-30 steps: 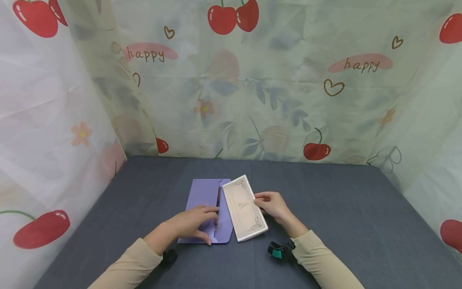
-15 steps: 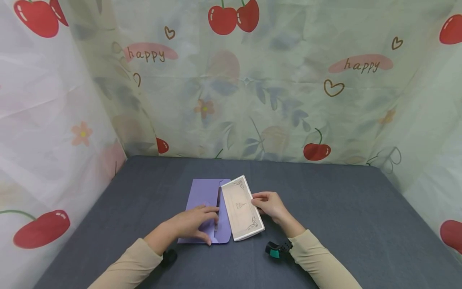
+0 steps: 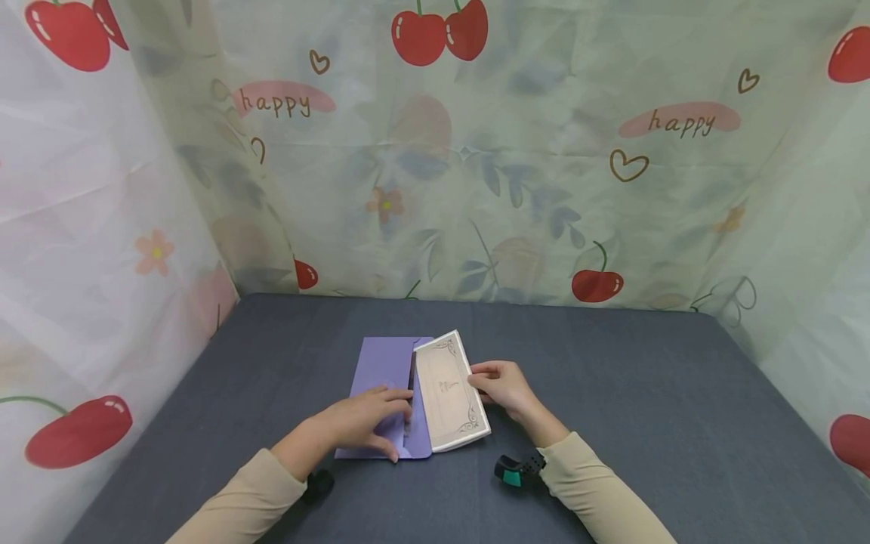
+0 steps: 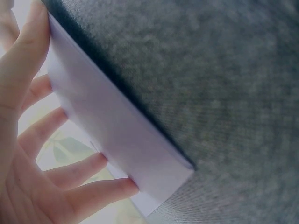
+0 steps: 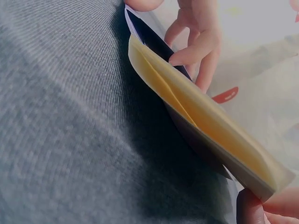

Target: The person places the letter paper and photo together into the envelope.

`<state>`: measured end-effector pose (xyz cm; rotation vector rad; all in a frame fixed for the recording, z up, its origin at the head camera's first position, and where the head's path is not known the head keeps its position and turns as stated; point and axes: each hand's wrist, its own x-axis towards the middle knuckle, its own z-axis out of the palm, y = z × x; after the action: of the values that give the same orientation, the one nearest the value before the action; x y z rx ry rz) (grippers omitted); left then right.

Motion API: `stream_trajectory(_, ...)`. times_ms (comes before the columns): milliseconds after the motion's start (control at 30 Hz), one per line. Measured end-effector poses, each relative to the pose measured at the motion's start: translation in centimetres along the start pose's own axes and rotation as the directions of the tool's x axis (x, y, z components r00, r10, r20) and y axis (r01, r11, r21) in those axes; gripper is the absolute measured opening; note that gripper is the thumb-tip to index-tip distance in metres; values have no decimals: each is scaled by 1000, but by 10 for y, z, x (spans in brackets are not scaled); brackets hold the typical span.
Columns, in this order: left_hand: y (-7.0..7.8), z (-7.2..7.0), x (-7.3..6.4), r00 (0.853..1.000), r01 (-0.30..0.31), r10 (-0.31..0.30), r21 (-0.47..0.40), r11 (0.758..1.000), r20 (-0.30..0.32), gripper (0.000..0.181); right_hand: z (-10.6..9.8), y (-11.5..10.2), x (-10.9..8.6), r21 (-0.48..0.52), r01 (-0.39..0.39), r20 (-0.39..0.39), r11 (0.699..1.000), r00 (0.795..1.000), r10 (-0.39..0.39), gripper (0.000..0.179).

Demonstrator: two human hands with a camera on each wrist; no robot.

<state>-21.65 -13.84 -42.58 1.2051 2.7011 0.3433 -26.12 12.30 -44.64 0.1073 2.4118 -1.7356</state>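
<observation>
A purple envelope (image 3: 384, 361) lies on the table, its mouth and flap facing right. My left hand (image 3: 362, 417) rests on it with spread fingers, the fingertips at the mouth's edge and the thumb by its near edge. In the left wrist view, the fingertips press the envelope's pale-looking face (image 4: 112, 121). My right hand (image 3: 504, 388) pinches the right edge of a cream folded card (image 3: 447, 393) with ornamented corners. The card lies tilted over the flap. In the right wrist view, the card (image 5: 219, 116) gapes along its folds, and a dark gap shows in the envelope's mouth.
A dark grey cloth covers the table (image 3: 612, 393). A printed curtain (image 3: 476, 151) with cherries and "happy" lettering stands behind and at both sides. A black strap with a green patch (image 3: 511, 477) sits at the right wrist.
My right hand has slid the card a little to the left, further over the flap and nearer the envelope's mouth. The left hand and the envelope have stayed in place.
</observation>
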Motion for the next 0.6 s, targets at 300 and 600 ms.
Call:
stream_trajectory(300,0,0,0,1000,2,-2,6,1000,-6,51,7,0,1,32,13,4,999,1000,-13,25)
stream_trajectory(600,0,1,0,1000,-8,8,21,1000,-14,52,12,-2,0,35,25,4,999,1000,-25,24)
